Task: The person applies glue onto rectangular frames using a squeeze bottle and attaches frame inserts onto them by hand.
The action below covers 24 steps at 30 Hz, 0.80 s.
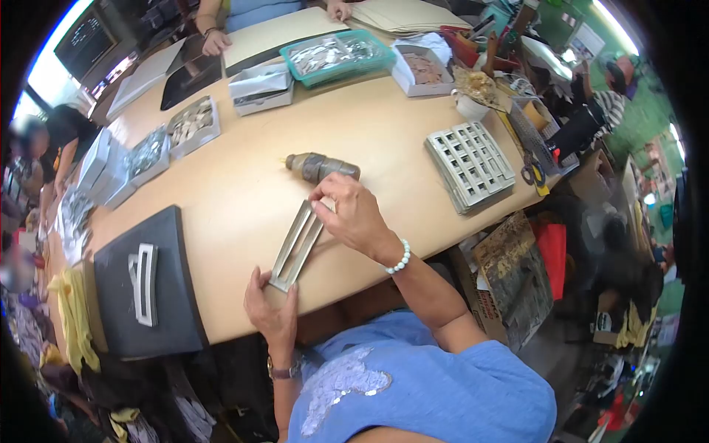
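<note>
A long, narrow rectangular frame (289, 244) with a slot down its middle is tilted between my two hands above the table. My left hand (272, 308) grips its near end between thumb and fingers. At the far end, the fingers of my right hand (351, 214) are pinched together on the frame; whether they also hold something small is hidden. Just beyond my right hand lies a dark squeeze bottle (323, 167) on its side, its yellowish tip pointing left.
Stacked pale slotted frames (473, 164) stand at the right, near scissors (533, 173). At left, a black board (173, 295) carries loose frames (146, 284). Farther back are a teal tray (292, 65) and boxes of small pieces (193, 122). A co-worker's hands (216, 43) rest across the table.
</note>
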Available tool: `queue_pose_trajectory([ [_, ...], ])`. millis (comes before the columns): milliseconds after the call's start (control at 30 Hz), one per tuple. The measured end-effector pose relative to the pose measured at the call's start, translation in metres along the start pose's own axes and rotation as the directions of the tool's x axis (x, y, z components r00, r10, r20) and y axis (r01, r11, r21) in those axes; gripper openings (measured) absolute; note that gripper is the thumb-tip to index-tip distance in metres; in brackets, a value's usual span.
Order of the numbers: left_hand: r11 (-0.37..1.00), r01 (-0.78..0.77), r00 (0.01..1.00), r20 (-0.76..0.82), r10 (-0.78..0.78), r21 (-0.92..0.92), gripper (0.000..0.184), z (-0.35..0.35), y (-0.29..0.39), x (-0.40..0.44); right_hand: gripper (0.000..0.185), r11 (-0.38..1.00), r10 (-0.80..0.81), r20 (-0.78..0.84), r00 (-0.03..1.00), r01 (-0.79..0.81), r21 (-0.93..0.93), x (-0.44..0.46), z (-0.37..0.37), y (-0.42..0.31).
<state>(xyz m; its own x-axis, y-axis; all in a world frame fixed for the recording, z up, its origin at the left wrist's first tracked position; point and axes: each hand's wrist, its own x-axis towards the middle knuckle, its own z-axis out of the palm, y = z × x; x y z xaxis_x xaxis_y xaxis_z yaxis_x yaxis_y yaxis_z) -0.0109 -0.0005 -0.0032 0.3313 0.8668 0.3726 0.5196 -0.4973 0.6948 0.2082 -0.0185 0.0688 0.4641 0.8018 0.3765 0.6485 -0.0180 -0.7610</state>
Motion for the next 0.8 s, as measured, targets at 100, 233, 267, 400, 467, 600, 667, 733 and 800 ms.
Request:
queue_pose_trajectory([
  [100,0.997,0.04,0.999,0.009,-0.04,-0.067,0.074,-0.001,0.004,0.0,0.014,0.976,0.1,0.146,0.984,-0.125,0.177,0.002,-0.014,0.008],
  [233,0.999,0.032,0.998,0.054,-0.03,-0.038,0.076,-0.003,0.005,0.0,0.013,0.915,0.248,0.292,0.924,-0.323,0.241,-0.002,-0.025,0.012],
  [267,0.999,0.018,0.999,0.052,-0.016,-0.034,0.076,-0.003,0.004,-0.001,0.013,0.92,0.257,0.284,0.924,-0.324,0.222,-0.001,-0.025,0.013],
  [400,1.0,-0.012,0.999,0.037,0.011,0.025,0.072,-0.004,0.004,0.002,0.018,0.997,0.077,0.147,0.986,-0.076,-0.014,-0.004,-0.013,0.026],
  [467,0.999,-0.019,1.0,0.019,0.018,0.03,0.07,-0.003,0.007,0.003,0.02,0.996,0.046,0.133,0.99,-0.034,-0.087,-0.008,-0.006,0.021],
  [600,0.998,-0.031,0.999,0.027,0.03,0.049,0.069,-0.005,0.006,0.005,0.022,0.984,0.087,0.13,0.988,-0.066,-0.163,-0.014,0.005,0.019],
  [667,0.998,-0.028,0.999,0.036,0.026,0.054,0.068,-0.005,0.006,0.005,0.023,0.979,0.101,0.117,0.988,-0.078,-0.188,-0.016,0.009,0.019],
  [733,0.998,-0.031,0.999,0.04,0.029,0.056,0.067,-0.005,0.005,0.006,0.022,0.973,0.151,0.1,0.984,-0.13,-0.193,-0.016,0.011,0.015],
  [800,0.997,-0.041,0.999,0.038,0.039,0.059,0.067,-0.005,0.005,0.006,0.022,0.973,0.177,0.079,0.981,-0.162,-0.166,-0.016,0.011,0.012],
])
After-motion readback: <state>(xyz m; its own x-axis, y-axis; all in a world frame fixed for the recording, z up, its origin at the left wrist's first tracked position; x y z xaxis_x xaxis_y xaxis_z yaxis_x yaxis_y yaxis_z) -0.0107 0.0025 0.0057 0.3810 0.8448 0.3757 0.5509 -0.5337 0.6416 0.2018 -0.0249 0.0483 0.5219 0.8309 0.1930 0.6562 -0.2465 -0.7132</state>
